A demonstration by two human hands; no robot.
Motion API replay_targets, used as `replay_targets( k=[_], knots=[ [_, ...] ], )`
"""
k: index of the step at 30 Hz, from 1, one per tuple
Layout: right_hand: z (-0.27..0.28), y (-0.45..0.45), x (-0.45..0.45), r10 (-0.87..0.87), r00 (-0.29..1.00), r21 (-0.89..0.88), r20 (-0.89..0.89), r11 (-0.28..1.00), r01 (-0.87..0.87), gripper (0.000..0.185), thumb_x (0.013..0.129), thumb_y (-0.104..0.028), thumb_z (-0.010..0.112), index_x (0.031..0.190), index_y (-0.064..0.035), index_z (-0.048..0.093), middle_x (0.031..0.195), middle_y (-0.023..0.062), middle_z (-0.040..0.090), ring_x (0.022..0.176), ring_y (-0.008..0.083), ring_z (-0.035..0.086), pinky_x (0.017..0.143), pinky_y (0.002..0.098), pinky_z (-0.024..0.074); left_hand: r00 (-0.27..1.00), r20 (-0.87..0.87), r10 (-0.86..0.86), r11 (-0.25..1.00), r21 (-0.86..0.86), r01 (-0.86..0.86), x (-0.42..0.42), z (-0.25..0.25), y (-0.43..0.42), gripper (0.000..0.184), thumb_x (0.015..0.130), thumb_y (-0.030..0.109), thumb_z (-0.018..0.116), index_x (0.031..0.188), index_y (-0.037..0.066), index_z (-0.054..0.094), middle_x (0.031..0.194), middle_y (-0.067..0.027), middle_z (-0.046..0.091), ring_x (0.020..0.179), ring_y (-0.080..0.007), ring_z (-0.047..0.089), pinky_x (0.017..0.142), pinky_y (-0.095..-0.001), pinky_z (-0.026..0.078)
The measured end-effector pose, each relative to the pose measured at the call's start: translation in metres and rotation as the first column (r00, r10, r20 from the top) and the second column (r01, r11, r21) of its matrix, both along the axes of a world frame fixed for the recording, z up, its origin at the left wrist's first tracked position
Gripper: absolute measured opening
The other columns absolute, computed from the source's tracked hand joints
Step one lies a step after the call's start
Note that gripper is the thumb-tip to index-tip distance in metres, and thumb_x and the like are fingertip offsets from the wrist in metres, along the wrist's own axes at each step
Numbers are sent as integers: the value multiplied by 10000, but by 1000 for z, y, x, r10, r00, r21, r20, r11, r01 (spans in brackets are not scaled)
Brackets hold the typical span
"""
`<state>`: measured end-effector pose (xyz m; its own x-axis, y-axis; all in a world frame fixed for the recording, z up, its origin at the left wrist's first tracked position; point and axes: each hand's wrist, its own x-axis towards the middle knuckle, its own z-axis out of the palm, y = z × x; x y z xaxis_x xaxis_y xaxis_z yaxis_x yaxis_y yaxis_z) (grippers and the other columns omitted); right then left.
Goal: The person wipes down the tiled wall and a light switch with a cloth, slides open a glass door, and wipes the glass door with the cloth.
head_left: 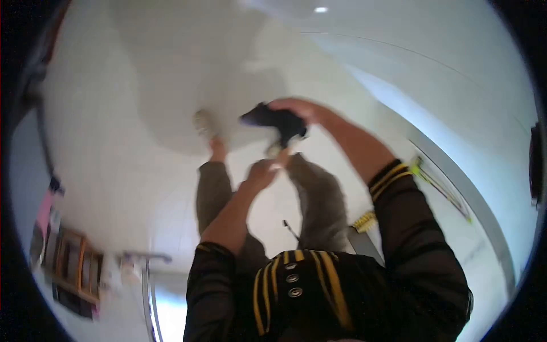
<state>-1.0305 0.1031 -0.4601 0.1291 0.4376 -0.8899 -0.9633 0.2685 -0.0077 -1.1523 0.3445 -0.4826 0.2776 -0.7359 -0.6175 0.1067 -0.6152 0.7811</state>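
My right hand (299, 108) is closed on a black, bent piece (276, 118) with a dark bluish end pointing left. Its outline is blurred, and I cannot make out whether it is cloth or footwear. Lower down, my left hand (262, 172) is in front of my right lower leg, just below the black piece. Its fingers are smeared by motion, so their grip does not show. Beneath the black piece, a pale shoe (274, 150) on my right foot is partly covered. Another pale shoe (204, 122) is on my left foot, farther left on the floor.
Pale floor (171, 171) spreads around my feet. At right are a wall with a grey skirting strip (456, 182), a yellow-green long-handled tool (439, 185) and a yellow brush-like thing (364, 221). A wooden rack (80, 265) stands lower left, near a doorway (168, 302).
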Motion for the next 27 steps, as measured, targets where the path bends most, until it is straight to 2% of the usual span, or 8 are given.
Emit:
replay_targets(
  k=[2, 6, 11, 13, 17, 19, 22, 27],
  knots=[
    [45, 0, -32, 5, 996, -43, -90, 999, -9, 481, 822, -472, 594, 1097, -78, 572, 925, 43, 642, 804, 136, 614, 727, 327, 523, 947, 282, 156, 987, -77, -139, -36, -29, 32, 325, 807, 278, 601, 1062, 77, 600, 992, -177, 627, 943, -337, 583, 843, -425, 456],
    [122, -9, -105, -156, 986, -6, -53, 988, 155, 539, 782, -234, 664, 1244, -65, 443, 1065, 99, 582, 894, 211, 601, 786, 361, 515, 987, -137, 83, 987, 146, -63, -14, 18, 51, 355, 840, 259, 564, 1104, 22, 571, 969, -171, 636, 921, -287, 606, 819, -368, 473],
    [195, 5, -153, -270, 954, -96, -132, 961, 259, 563, 736, -94, 576, 1283, -120, 446, 979, 105, 593, 841, 207, 606, 718, 374, 528, 968, -34, 247, 964, 115, -242, 27, 115, 72, 355, 880, 237, 520, 1146, 4, 548, 1010, -165, 631, 932, -251, 609, 827, -335, 469],
    [174, -14, -202, 11, 999, -258, -46, 966, -23, 561, 731, -82, 531, 1287, -113, 460, 939, 103, 602, 840, 201, 614, 672, 365, 521, 969, -48, 243, 969, 63, -240, 14, 127, 51, 352, 888, 226, 515, 1157, -1, 542, 1029, -163, 626, 940, -244, 607, 836, -327, 466],
    [179, 17, -237, 95, 970, -433, 222, 901, 11, 547, 703, -59, 496, 1229, -204, 540, 916, 114, 631, 743, 235, 628, 599, 410, 476, 979, -69, 194, 981, 42, -191, 39, 208, 50, 353, 882, 181, 529, 1178, -12, 515, 1087, -161, 595, 999, -242, 577, 875, -322, 442],
    [285, 26, -182, 741, 642, -691, 196, 569, -446, 507, 745, -88, 501, 1240, -191, 533, 981, 105, 646, 868, 284, 629, 656, 417, 487, 991, 132, -33, 999, -10, 35, 77, 257, 30, 477, 801, 144, 595, 1232, -3, 453, 1224, -195, 495, 1146, -322, 469, 975, -377, 368],
    [366, 41, -178, 889, 381, -804, 256, 414, -426, 408, 735, -124, 495, 1126, -180, 596, 896, 162, 641, 826, 323, 618, 729, 407, 475, 865, 484, -134, 964, -137, 226, 100, 335, -7, 598, 723, 162, 679, 1252, 24, 434, 1311, -215, 402, 1238, -362, 360, 1031, -417, 301],
    [472, 42, -175, 789, 494, -883, 365, 462, -86, 353, 747, -111, 481, 1065, -164, 626, 900, 143, 645, 855, 324, 611, 746, 420, 469, 797, 474, -373, 669, -458, 586, 123, 419, -70, 593, 715, 271, 693, 1216, 32, 484, 1216, -192, 513, 1139, -342, 478, 975, -419, 364]
  ],
)
